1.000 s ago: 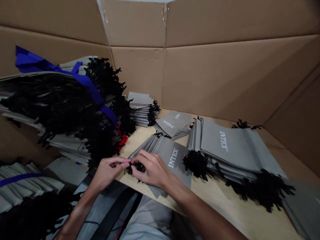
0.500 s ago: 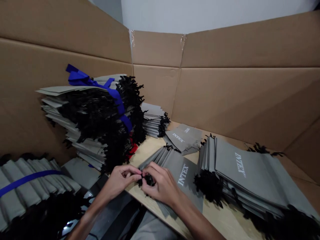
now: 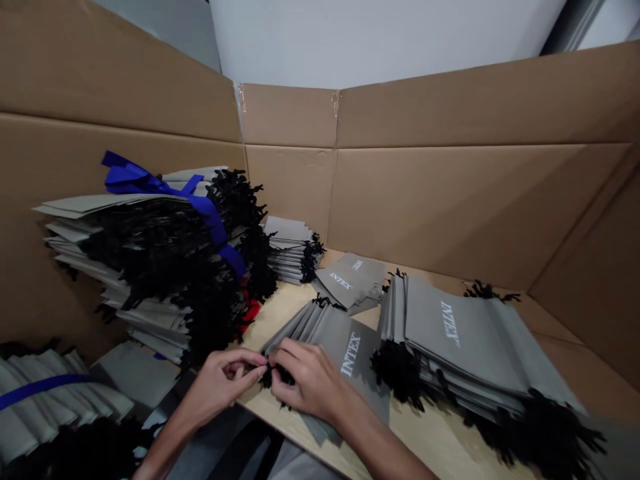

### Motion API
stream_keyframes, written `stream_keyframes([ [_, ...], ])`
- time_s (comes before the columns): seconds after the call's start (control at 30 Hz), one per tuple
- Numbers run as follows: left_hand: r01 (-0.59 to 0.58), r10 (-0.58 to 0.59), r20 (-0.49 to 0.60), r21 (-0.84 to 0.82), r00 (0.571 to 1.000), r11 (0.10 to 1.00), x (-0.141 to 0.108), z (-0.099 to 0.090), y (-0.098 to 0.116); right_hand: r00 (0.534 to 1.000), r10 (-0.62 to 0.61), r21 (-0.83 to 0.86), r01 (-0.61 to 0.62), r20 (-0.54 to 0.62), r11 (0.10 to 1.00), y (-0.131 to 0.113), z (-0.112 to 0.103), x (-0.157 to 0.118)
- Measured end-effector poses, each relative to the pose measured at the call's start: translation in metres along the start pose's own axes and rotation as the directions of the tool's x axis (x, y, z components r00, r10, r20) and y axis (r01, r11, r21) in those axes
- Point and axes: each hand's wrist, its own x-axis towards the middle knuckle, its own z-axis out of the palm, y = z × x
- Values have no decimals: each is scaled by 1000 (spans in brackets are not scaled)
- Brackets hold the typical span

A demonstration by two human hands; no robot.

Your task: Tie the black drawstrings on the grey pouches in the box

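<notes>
At the near edge of the wooden board (image 3: pixel 270 410), my left hand (image 3: pixel 227 378) pinches thumb and forefinger together at black cords. Close beside it, my right hand (image 3: pixel 306 377) has its fingers curled in on the same black cords (image 3: pixel 281 375), its wrist over the near part of a fanned pile of grey bags (image 3: pixel 360 353) printed INTEX. The cords come from the lower left corner of that pile. Fingertips of both hands almost meet, and what lies between them is mostly hidden.
Right of the hands lies a thick stack of grey bags (image 3: pixel 465 333). Loose flat bags (image 3: pixel 345 280) and a small stack (image 3: pixel 289 250) lie behind. Tall bundles with blue ribbon (image 3: pixel 216 220) stand left; another strapped bundle (image 3: pixel 45 400) is lower left. Cardboard walls (image 3: pixel 425 200) surround the board.
The view has shifted, so the hands and bags appear farther left. Both hands remain together at the cords; their fingers have moved only slightly.
</notes>
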Motion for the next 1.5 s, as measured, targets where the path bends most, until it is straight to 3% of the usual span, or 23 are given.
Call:
stream_keyframes([
  [0.23, -106, 93, 102, 133, 990, 985, -6, -8, 24, 979, -181, -202, 197, 97, 959, 1, -6, 0],
  [0.37, -150, 113, 181, 201, 977, 968, -7, -11, 40, 952, -264, -233, 295, 157, 927, 2, -7, 1],
  [0.67, -138, 77, 241, 247, 967, 959, -1, -6, 40, 928, -284, -210, 335, 239, 919, 1, -4, 1],
  [1.0, -23, 37, 313, -48, 949, 999, 6, 0, 15, 958, -231, -150, 257, 171, 955, -4, -2, 3],
  [1.2, 69, 16, 324, -248, 946, 966, 8, -4, 24, 998, -61, 36, 61, 7, 997, -9, 0, 2],
  [1.5, 203, -54, 324, -445, 944, 872, 5, 0, 29, 980, 89, 170, -59, -176, 984, -19, 10, 3],
])
